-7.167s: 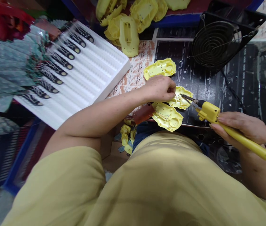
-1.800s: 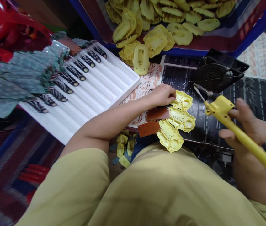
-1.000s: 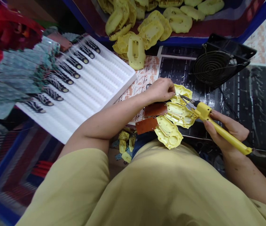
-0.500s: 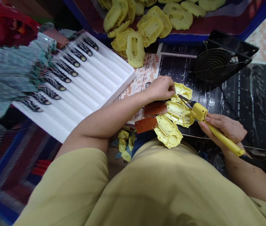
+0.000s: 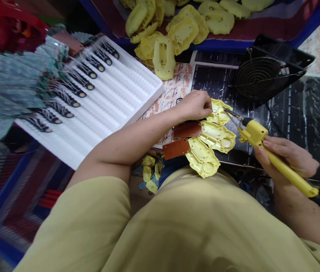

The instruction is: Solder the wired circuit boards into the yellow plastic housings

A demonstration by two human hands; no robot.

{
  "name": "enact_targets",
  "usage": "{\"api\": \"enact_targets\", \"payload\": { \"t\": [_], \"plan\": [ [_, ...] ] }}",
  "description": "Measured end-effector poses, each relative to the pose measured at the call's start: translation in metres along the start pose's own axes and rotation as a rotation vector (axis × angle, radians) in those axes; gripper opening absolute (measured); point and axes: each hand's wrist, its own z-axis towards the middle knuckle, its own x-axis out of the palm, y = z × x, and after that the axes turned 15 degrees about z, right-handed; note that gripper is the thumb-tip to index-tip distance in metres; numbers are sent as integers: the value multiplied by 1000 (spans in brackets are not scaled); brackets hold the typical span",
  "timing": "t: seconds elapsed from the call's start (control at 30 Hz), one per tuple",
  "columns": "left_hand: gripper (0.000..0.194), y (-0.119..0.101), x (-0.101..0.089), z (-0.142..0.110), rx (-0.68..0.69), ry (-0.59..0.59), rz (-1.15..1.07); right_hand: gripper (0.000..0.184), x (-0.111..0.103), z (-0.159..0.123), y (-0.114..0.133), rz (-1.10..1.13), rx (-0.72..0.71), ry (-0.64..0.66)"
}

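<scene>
My right hand [image 5: 293, 155] is wrapped round a yellow soldering iron [image 5: 279, 162] with a feed tube beside its tip. The tip points left, over the right part of the farthest yellow plastic shell [image 5: 220, 112]. My left hand [image 5: 196, 105] is closed in a pinch at that shell's left edge; what its fingertips hold is too small to make out. Nearer my body lie a second yellow shell [image 5: 218, 136] and a third yellow shell [image 5: 203, 158], both with thin wires inside. A brown circuit board [image 5: 187, 129] and another brown board [image 5: 176, 149] lie at their left ends.
On the left, a white foam tray [image 5: 126, 87] bears several wired black parts and a heap of grey-green boards [image 5: 15, 83]. A blue-rimmed crate [image 5: 211, 46] of yellow shells stands at the back. A black fan [image 5: 257, 79] sits behind the soldering iron.
My right hand has drawn the soldering iron to the right, and its tip has moved away from my left fingertips. The left hand stays nearly in place.
</scene>
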Motion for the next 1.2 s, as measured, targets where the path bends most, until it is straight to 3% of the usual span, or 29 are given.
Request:
{"api": "enact_targets", "payload": {
  "t": [0.13,0.27,0.33,0.43,0.53,0.7,0.77,1.0,1.1,1.2],
  "plan": [
    [16,-1,-3,-1,-15,25,6,24,-2,4,2,-32,-122,-56],
    [18,0,-2,-1,7,11,30,49,2,0,0,-61,2,-142],
    [18,1,-1,-1,20,-2,40,44,5,-4,-4,-21,70,-192],
    [18,4,1,-1,30,-14,36,28,11,-5,-10,60,142,-387],
    [16,7,0,0,35,-27,-5,37,14,-1,-17,129,185,-541],
    [20,8,0,0,-8,-46,-82,36,15,3,-27,210,252,-520],
    [22,5,2,0,-22,-61,-115,43,17,3,-31,286,319,-523],
    [18,2,6,3,-16,-77,-118,54,24,6,-42,461,385,-690],
    [21,7,1,3,10,-81,-104,59,21,5,-41,412,427,-682],
    [24,9,-5,1,58,-35,-69,53,18,5,-32,263,374,-635]
  ]
}}
